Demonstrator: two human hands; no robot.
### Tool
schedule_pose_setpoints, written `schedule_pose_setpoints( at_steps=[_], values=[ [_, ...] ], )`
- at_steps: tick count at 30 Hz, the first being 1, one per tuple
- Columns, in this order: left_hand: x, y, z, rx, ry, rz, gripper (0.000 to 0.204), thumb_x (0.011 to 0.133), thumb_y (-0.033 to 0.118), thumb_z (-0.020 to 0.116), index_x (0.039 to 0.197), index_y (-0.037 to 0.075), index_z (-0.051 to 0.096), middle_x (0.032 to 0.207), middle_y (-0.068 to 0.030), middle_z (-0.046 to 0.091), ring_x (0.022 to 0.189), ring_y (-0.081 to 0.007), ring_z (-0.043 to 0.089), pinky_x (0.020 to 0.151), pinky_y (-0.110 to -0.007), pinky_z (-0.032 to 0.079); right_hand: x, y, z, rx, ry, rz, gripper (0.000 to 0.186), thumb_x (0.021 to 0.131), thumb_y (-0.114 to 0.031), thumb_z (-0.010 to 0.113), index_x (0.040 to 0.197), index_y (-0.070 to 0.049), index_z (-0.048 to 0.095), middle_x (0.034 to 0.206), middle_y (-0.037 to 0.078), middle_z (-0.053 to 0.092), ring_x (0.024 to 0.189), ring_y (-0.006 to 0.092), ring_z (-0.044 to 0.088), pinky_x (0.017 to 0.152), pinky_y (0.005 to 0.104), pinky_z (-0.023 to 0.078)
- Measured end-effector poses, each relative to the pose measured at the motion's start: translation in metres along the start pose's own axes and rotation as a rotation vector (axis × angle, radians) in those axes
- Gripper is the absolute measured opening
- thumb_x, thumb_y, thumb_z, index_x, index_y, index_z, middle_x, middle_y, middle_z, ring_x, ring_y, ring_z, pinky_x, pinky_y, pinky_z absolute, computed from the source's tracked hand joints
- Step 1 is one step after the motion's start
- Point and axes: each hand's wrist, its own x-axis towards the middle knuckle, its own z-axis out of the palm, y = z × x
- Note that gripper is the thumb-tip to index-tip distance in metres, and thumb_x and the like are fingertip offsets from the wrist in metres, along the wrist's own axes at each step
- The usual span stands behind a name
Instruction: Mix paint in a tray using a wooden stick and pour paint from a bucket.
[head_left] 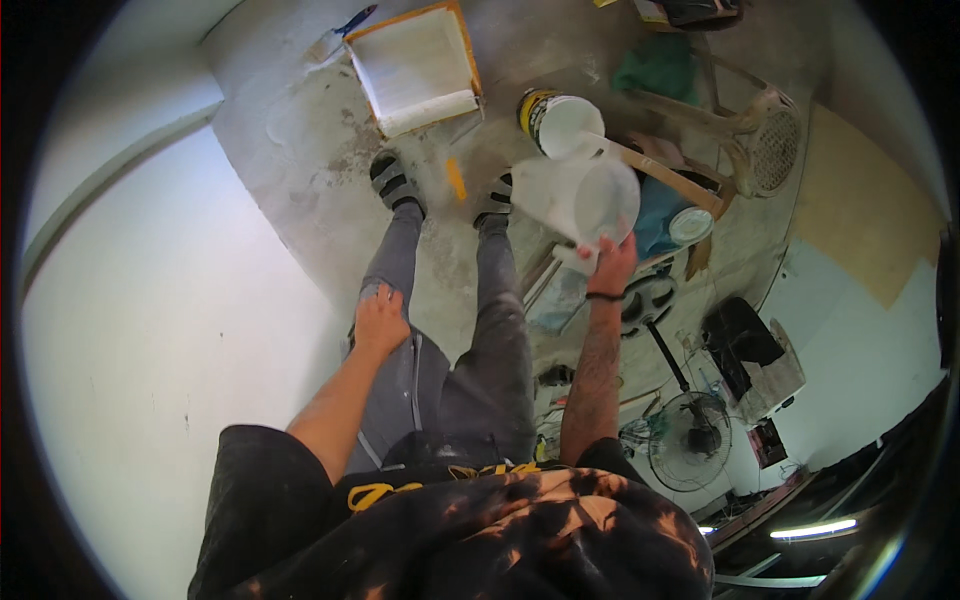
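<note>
My right hand [612, 268] is closed round a translucent white plastic jug [607, 203], gripping it at its near side. The jug is tilted and slightly blurred, just in front of a paint bucket [570, 127] with a yellow and black outside and a pale inside. Whether anything is in the jug I cannot make out. My left hand [382, 322] is down on my left thigh, its fingers bent against the grey trouser leg [392, 258].
Ahead on the floor lies a paint tray [462, 40] with orange edges and a white roller [430, 113]. Beside it is a paintbrush [330, 42]. To the right are a wooden board [668, 180], a plastic stool [770, 145] and a standing fan [690, 440]. A white wall [170, 320] rises left.
</note>
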Motion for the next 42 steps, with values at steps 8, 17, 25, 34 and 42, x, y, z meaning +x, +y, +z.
schedule_pose_setpoints(
  at_steps=[8, 17, 25, 34, 42],
  values=[
    [0.021, -0.049, -0.051, -0.158, 0.304, -0.1, 0.031, 0.07, 0.01, 0.059, 0.101, 0.01, 0.061, 0.104, -0.01, 0.056, 0.087, -0.0312, 0.061, 0.075, -0.045, 0.048, 0.106, -0.017, 0.125, 0.16, -0.097, -0.179, 0.048, 0.08, 0.008, 0.048, 0.127, -0.002, 0.048, 0.117, 0.014, 0.056, 0.086, 0.0259, 0.06, 0.052, 0.0378, 0.055],
    [0.107, -0.048, -0.069, -0.086, 0.874, 0.008, 0.042, 0.062, 0.004, 0.059, 0.103, 0.011, 0.061, 0.107, -0.005, 0.059, 0.084, -0.0282, 0.061, 0.074, -0.041, 0.048, 0.29, 0.038, 0.204, -0.126, 0.07, -0.325, 0.039, 0.081, 0.006, 0.049, 0.119, 0.011, 0.043, 0.11, 0.022, 0.059, 0.066, 0.0292, 0.064, 0.049, 0.0386, 0.057],
    [0.122, 0.023, -0.018, -0.042, 1.201, 0.093, 0.052, 0.059, 0.006, 0.061, 0.111, 0.011, 0.061, 0.109, -0.002, 0.06, 0.075, -0.0209, 0.056, 0.064, -0.035, 0.038, 0.368, 0.071, 0.201, -2.017, 0.184, -0.661, 0.053, 0.084, -0.06, 0.056, 0.104, -0.014, 0.073, 0.112, 0.01, 0.069, 0.109, 0.0229, 0.065, 0.085, 0.0354, 0.052],
    [0.075, 0.065, 0.043, 0.102, 1.415, -0.032, 0.054, 0.059, 0.006, 0.054, 0.112, 0.011, 0.062, 0.111, -0.0008, 0.064, 0.071, -0.0195, 0.054, 0.063, -0.034, 0.035, 0.395, 0.083, 0.206, -1.946, 0.217, -0.507, 0.066, 0.09, -0.067, 0.045, 0.103, -0.008, 0.071, 0.103, 0.007, 0.071, 0.089, 0.0238, 0.068, 0.082, 0.0413, 0.049],
    [0.05, 0.086, 0.062, 0.208, 1.371, -0.199, 0.049, 0.069, 0.0, 0.044, 0.116, 0.006, 0.059, 0.115, -0.0101, 0.064, 0.106, -0.031, 0.061, 0.09, -0.04, 0.044, 0.287, 0.11, 0.154, -0.115, -0.143, -0.63, 0.034, 0.082, -0.019, 0.07, 0.108, -0.002, 0.057, 0.103, 0.011, 0.064, 0.085, 0.0188, 0.06, 0.074, 0.0339, 0.051]
  ],
)
